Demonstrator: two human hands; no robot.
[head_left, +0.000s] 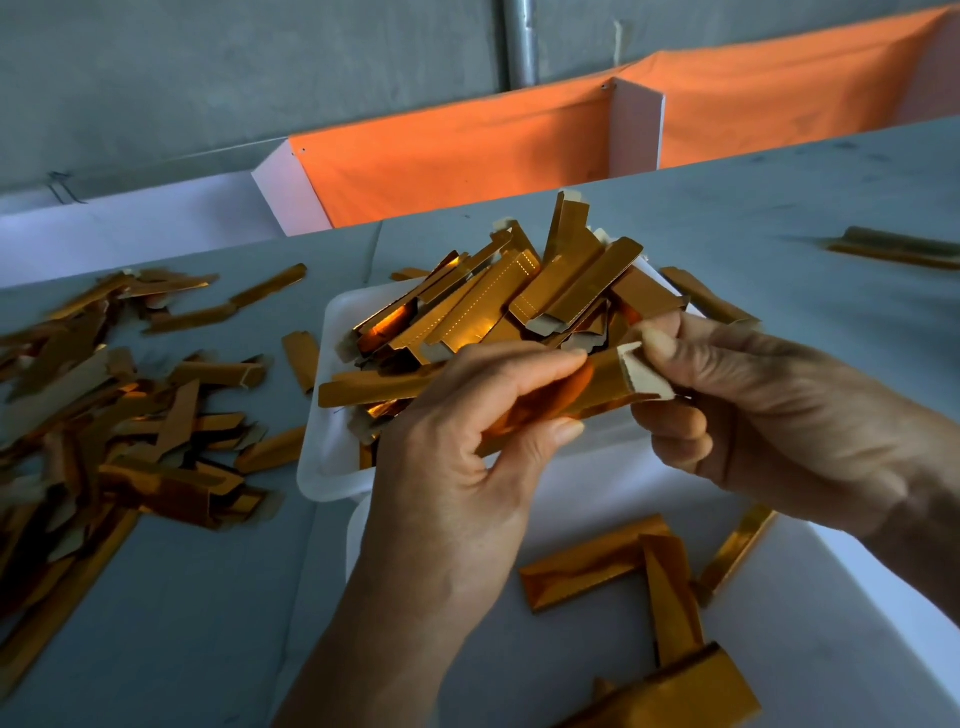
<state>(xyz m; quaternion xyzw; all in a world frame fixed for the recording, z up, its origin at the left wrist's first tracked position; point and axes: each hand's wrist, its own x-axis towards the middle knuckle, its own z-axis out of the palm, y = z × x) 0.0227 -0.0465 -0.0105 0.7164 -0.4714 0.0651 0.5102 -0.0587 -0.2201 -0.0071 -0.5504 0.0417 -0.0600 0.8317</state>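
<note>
Both hands meet at the centre of the view on 1 gold foil strip (374, 387), which lies nearly level in the air above the near edge of a white tray (332, 467). The left hand (467, 457) comes up from 6 o'clock and grips the strip's middle, with its thumb curled under and its fingers curled over the top. The right hand (779, 415) comes in from 4 o'clock and pinches the pale flap (644, 374) at the strip's right end between thumb and forefinger, while its other fingers curl below. The strip's free end points toward 9 o'clock. Behind the hands, toward 12 o'clock, the tray is heaped with more gold strips (519, 296), some of them standing up at a slant. A loose pile of strips (104, 415) spreads over the grey table (182, 597) at 9 o'clock. At 5 o'clock, a second white tray (857, 597) holds a few folded gold pieces (587, 566). Well apart at 2 o'clock lies a lone strip (893, 249), blurred. An orange cloth (467, 156) hangs across 12 o'clock, beyond the table's far edge.
</note>
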